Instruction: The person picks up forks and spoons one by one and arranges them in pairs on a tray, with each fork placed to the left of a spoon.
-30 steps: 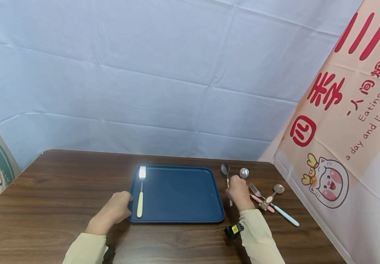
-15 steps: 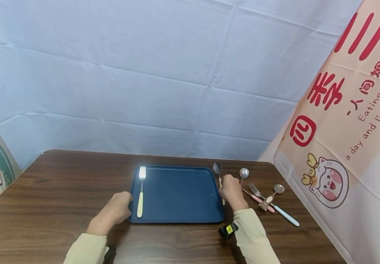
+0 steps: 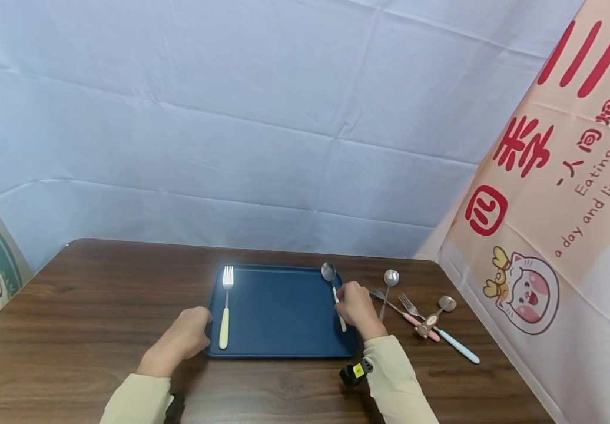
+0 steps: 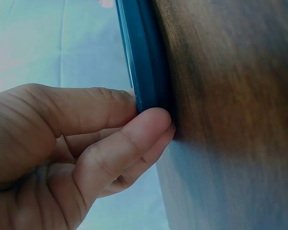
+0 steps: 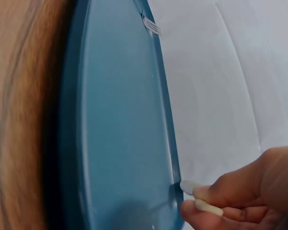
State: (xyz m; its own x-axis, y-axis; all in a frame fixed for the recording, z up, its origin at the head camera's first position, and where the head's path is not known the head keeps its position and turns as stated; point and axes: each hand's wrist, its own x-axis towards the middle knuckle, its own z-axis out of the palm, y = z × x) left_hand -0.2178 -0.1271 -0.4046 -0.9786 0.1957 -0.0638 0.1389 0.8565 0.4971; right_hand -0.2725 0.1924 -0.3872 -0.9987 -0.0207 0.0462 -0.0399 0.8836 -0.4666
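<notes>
A dark blue rectangular tray (image 3: 281, 312) lies on the wooden table. My left hand (image 3: 184, 337) pinches its left rim; in the left wrist view the thumb and fingers (image 4: 151, 125) meet on either side of the edge. Along the tray's left side lies a fork (image 3: 224, 327) with a pale yellow handle, tines away from me. Over the tray's right side my right hand (image 3: 357, 307) holds a spoon (image 3: 328, 272) by its cream handle, the bowl pointing to the back. The right wrist view shows the handle (image 5: 209, 207) between thumb and fingers, with the tray below.
Right of the tray lies more cutlery: a round-bowled spoon (image 3: 391, 278), a knife (image 3: 377, 293), a fork with a light blue handle (image 3: 460, 345), and a spoon (image 3: 447, 304) with a brown bear-like ornament, crossing each other. A pale cloth wall (image 3: 257, 147) stands behind the table.
My right hand has carried the cream-handled spoon leftward from the table to over the tray's right side, uncovering the knife and round-bowled spoon. The left hand stays at the rim.
</notes>
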